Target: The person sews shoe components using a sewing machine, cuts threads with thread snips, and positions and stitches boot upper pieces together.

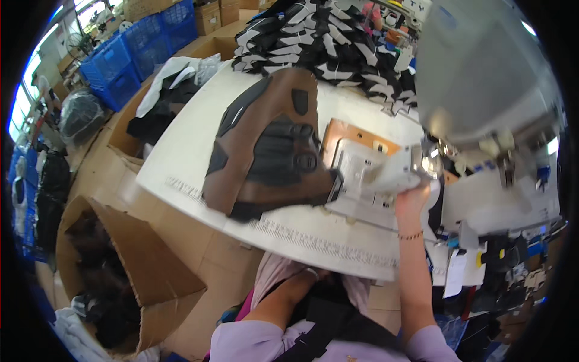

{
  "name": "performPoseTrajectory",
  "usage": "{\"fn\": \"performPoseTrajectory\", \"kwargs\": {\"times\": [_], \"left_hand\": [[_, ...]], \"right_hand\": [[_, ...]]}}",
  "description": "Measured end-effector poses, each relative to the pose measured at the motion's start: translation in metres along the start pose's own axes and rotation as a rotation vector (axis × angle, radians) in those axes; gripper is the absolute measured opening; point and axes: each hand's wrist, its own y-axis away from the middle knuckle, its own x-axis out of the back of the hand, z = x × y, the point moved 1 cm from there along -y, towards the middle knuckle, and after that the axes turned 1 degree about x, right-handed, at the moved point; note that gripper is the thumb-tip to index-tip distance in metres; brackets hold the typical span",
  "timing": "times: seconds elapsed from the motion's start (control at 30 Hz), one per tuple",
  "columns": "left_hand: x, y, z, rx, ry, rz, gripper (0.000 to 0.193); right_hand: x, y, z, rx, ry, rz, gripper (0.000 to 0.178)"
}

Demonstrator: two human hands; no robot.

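My right hand [412, 203] reaches up to the head of a sewing machine [405, 169] at the table's right. Its fingers are mostly hidden by the machine, so their grip does not show. Left of the machine's metal bed [360, 172], a brown and black sewn panel [241, 154] with dark patches lies on the white table [175, 154]; its right corner touches the bed. My left hand [321, 274] is low, at the table's front edge above my lap, beside black cloth. Its fingers are hidden.
A heap of black and grey cut pieces [338, 42] covers the table's far side. Open cardboard boxes with dark material, one near [157, 265] and one farther [123, 142], stand left. Blue crates [114, 63] are stacked beyond. A large grey machine part [482, 72] fills the upper right.
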Motion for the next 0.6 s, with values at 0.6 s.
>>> {"fn": "performPoseTrajectory", "kwargs": {"times": [0.6], "left_hand": [[0.204,0.243,0.222,-0.262,0.086,-0.312,0.028]], "right_hand": [[-0.024,0.061,-0.022,0.498,0.38,0.146,0.032]]}}
